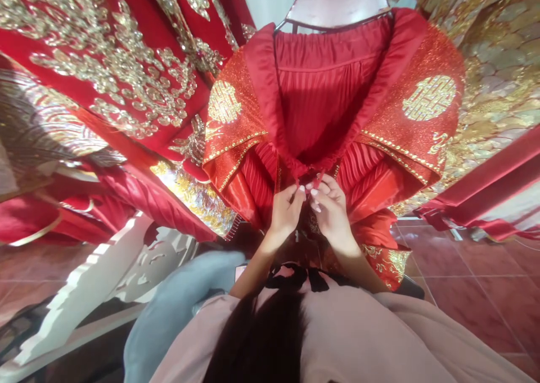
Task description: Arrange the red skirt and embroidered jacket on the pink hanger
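Note:
A red pleated garment (320,107) hangs open in front of me, with a gathered satin band (260,62) and glittering orange-red panels that carry round gold emblems. At the low front point of the band, thin red cords (319,179) come down to my fingers. My left hand (288,210) is closed, thumb and forefinger pinching a red cord. Close beside it, my right hand (331,206) pinches cord too, its other fingers curled. The fingertips almost meet, so the exact lie of the cord between them is hidden.
A dark hanger (333,27) carries the garment. Red cloth with silver beadwork (122,68) hangs at left, gold scaly fabric (498,90) at right. A white carved wooden piece (80,282) stands low left, near grey-blue cloth (181,310). Red tiles (472,298) cover the floor.

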The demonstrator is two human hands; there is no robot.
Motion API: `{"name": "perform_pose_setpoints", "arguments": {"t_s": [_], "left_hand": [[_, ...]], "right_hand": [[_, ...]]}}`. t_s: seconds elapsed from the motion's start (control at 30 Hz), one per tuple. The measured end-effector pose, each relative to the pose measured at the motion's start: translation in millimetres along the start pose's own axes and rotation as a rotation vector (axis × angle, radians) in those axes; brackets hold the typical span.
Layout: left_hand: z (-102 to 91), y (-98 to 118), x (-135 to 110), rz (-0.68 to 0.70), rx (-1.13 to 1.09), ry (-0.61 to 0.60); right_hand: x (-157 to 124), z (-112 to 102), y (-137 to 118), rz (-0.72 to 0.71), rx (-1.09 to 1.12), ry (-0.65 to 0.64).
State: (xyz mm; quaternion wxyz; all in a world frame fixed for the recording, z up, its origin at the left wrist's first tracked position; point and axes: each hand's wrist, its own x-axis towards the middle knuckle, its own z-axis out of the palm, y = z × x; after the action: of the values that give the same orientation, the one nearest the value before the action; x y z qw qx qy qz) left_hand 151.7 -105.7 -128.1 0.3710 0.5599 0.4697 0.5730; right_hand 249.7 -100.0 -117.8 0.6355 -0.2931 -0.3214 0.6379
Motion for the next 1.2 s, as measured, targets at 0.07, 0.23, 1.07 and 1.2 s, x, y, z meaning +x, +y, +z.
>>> {"name": "perform_pose_setpoints", "arguments": {"t_s": [0.07, 0.23, 1.07, 1.2], "left_hand": [[2.8, 1.3, 1.7, -0.012, -0.036, -0.013], [6.5, 1.5, 4.8, -0.018, -0.089, -0.026], [-98.5, 107.4, 53.7, 0.260, -0.412, 0.012], [-104.2, 105.6, 45.5, 0.266, -0.295, -0.318]], "right_hand": [[0.6, 0.3, -2.5, -0.039, 0.049, -0.032], [1.5, -4.3, -0.9, -0.136, -0.084, 0.031], [52.6, -49.3, -133.5, 0.430, 1.595, -0.264], [50.7, -19.5, -120.6, 2.219, 3.159, -0.724]]}}
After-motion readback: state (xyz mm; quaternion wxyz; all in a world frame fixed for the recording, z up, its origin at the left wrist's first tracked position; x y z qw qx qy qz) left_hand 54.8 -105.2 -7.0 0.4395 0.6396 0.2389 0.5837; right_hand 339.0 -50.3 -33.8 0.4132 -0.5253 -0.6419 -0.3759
